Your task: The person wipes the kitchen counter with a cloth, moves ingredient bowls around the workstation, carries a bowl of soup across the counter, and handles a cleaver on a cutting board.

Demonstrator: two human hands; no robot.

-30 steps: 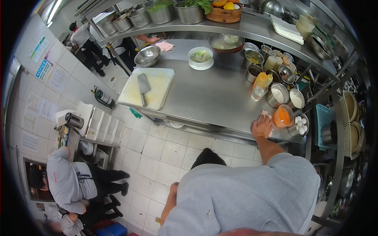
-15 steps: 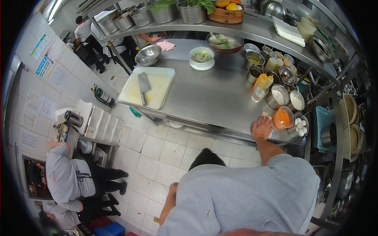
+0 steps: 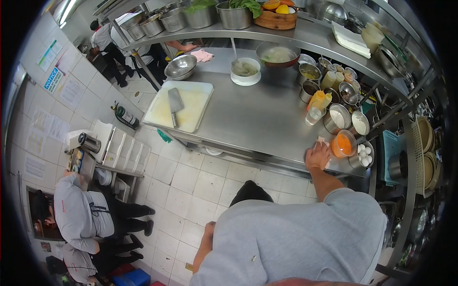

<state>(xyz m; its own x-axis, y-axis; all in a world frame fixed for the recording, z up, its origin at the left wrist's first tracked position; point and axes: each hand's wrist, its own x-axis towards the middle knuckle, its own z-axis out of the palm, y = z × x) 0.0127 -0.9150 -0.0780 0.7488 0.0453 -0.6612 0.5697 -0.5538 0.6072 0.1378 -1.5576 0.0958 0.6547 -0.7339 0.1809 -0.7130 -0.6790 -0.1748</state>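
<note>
1 hand, the right hand (image 3: 318,156), lies palm down on the steel counter (image 3: 248,121) with its fingers extended and slightly parted, pressing on a pale cloth (image 3: 326,141) near the edge — just beside a tub of orange contents (image 3: 343,144) and a metal container of white eggs (image 3: 365,154). The left hand (image 3: 209,229) hangs low beside the body, its finger opening and any hold impossible to tell. Across the counter, 1 cleaver (image 3: 175,100) rests on a white cutting board (image 3: 195,110).
</note>
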